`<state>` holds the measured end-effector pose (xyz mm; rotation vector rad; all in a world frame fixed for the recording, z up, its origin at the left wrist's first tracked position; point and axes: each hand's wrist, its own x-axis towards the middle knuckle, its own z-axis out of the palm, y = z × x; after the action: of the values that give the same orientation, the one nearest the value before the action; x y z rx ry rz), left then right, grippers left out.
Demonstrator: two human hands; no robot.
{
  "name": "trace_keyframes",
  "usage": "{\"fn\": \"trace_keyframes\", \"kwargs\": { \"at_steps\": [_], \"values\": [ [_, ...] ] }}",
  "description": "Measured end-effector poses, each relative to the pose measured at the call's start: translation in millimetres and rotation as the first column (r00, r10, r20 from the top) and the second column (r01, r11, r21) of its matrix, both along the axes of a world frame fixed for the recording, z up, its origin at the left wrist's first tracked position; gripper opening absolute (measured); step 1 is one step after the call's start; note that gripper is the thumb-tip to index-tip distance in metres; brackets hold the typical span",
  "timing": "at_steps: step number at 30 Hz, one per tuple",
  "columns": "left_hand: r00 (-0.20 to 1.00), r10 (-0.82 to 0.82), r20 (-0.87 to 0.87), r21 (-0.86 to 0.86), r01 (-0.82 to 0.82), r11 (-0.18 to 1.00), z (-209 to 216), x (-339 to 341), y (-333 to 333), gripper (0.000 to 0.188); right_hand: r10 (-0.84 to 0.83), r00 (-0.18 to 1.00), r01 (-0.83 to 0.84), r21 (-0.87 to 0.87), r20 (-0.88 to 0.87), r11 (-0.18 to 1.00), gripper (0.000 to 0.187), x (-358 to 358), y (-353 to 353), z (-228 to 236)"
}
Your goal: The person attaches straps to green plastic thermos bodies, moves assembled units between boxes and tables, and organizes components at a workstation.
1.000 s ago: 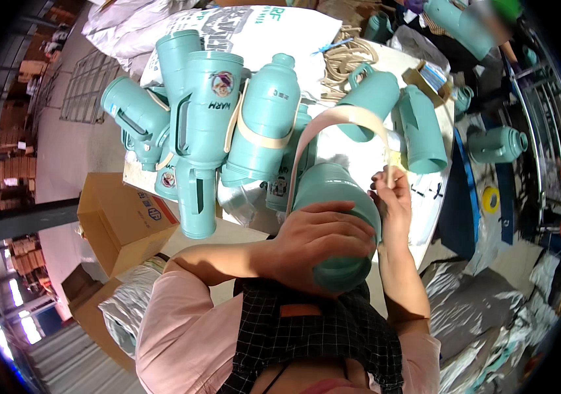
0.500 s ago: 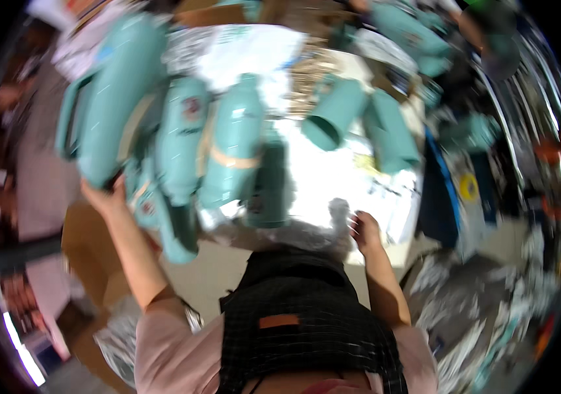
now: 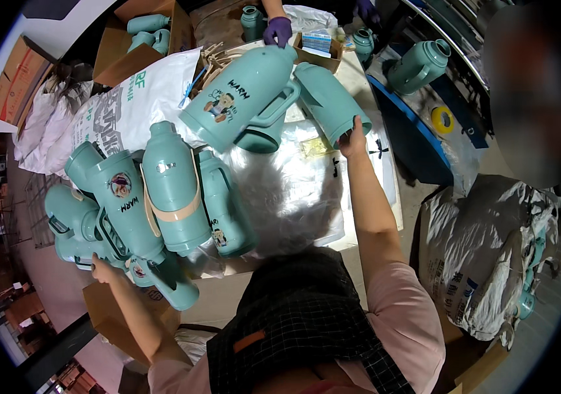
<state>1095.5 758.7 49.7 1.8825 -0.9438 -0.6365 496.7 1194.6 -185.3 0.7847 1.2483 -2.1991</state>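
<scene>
At the table's left end my left hand [image 3: 104, 269] grips the lower edge of a teal thermos flask [image 3: 69, 211] lying on its side; part of its fingers is hidden. My right hand [image 3: 354, 139] is closed on the near rim of a teal thermos shell [image 3: 333, 102] that lies slanting on the right. Between my arms lie several teal flasks, one with a beige strap [image 3: 174, 190] around it. A co-worker's purple-gloved hand [image 3: 278, 31] touches the top of a tilted teal flask [image 3: 238, 95], which partly covers another shell [image 3: 261, 136].
A white sack [image 3: 143, 98] and beige straps [image 3: 213, 60] lie at the back. Open cartons stand at the far left [image 3: 113, 49] and below the table's left edge [image 3: 106, 315]. A filled grey sack [image 3: 477, 249] is on the right, near a yellow tape roll [image 3: 442, 119].
My view has swung and sharpened. The flask at my left hand now lies lower, beside the others. My right hand has moved from the table's front edge onto the shell. A gloved hand has appeared.
</scene>
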Motion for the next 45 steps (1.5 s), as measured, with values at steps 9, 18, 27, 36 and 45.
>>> {"fn": "trace_keyframes", "kwargs": {
  "at_steps": [9, 18, 27, 36, 45],
  "values": [
    [0.449, -0.894, 0.011, -0.124, 0.887, 0.444, -35.2, -262.4, 210.6, 0.075, -0.026, 0.972, -0.020, -0.193, -0.233, 0.981, 0.038, 75.2, 27.6, 73.2],
    [0.262, -0.907, 0.330, 0.038, 0.956, 0.291, -50.8, -299.2, 260.8, 0.079, 0.113, 0.988, -0.057, -0.428, 0.107, 0.902, 0.058, 177.0, 144.9, 87.2],
    [0.844, 0.310, 0.438, -0.389, -0.133, 0.912, -47.2, 74.4, 104.0, 0.078, 0.319, 0.931, -0.195, -0.496, 0.178, 0.846, 0.039, 203.0, 168.2, 61.3],
    [0.989, 0.141, -0.036, -0.277, -0.146, 0.950, -145.2, 270.4, -12.8, 0.100, 0.372, 0.924, -0.382, -0.178, -0.091, 0.907, 0.041, 215.6, 140.5, 142.4],
    [0.840, 0.004, -0.543, -0.104, -0.072, 0.992, -133.9, 315.5, -36.1, 0.042, 0.322, 0.935, -0.344, -0.161, -0.147, 0.925, 0.040, 278.1, 44.0, 185.1]
  ]
}}
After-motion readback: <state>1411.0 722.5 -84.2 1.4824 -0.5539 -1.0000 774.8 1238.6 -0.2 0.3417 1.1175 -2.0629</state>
